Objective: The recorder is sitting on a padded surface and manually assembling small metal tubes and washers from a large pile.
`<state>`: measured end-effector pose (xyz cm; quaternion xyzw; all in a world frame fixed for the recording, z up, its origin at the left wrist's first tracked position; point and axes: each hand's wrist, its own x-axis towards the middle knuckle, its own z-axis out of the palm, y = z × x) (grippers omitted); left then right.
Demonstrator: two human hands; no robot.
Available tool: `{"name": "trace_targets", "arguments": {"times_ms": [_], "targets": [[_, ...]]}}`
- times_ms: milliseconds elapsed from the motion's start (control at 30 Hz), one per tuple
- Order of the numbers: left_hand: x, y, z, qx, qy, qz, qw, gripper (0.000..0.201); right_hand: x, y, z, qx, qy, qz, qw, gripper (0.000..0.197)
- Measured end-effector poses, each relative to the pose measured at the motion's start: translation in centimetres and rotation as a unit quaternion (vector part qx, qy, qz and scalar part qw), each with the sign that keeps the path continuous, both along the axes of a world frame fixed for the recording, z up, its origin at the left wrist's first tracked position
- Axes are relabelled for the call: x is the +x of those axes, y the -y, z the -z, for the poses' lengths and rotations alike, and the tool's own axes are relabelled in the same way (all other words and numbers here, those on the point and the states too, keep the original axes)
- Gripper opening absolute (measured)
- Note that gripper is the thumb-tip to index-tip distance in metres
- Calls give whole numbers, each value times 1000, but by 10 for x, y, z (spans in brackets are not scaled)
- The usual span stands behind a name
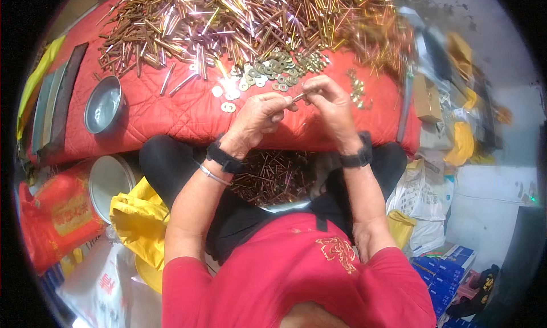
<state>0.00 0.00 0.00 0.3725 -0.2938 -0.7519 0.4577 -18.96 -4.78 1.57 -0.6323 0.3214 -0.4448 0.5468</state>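
Observation:
My left hand (pixel 259 120) is closed, pinching a slim metal bolt (pixel 298 98) between thumb and fingers above the near edge of the red quilted cover (pixel 188 120). My right hand (pixel 331 103) pinches the other end of the same bolt; the fingers partly hide what sits on that end. Just beyond the hands lie flat round washers (pixel 268 71) in a loose heap, with small brass-coloured nuts (pixel 314 62) beside them. More small brass-coloured pieces (pixel 358 88) are scattered to the right of my right hand. A large pile of copper-coloured bolts (pixel 228 23) covers the far side.
A grey metal bowl (pixel 104 104) stands at the left of the cover, near long dark bars (pixel 67 94). Between my knees, below the edge, sits a container of finished-looking bolts (pixel 273 177). Bags, a bucket (pixel 111 186) and blue boxes (pixel 444 274) crowd both sides.

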Motion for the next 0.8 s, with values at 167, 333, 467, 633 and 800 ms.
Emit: {"name": "trace_targets", "arguments": {"times_ms": [167, 333, 467, 633, 800], "targets": [[3, -2, -9, 14, 9, 16, 1000, 16, -3, -3, -19, -44, -238, 6, 970, 12], [-2, -2, -9, -123, 225, -48, 965, 17, -8, 1, -18, -116, -326, -17, 938, 18], [-2, 0, -9, -90, 154, -33, 983, 17, -11, 5, -1, -73, -180, 8, 981, 17], [2, 2, -2, -78, 142, -33, 986, 17, 9, -5, -13, -191, -208, 45, 958, 29], [-2, 1, 0, -80, 141, -13, 987, 18, 9, -6, -16, -66, -220, 52, 972, 34]]}}
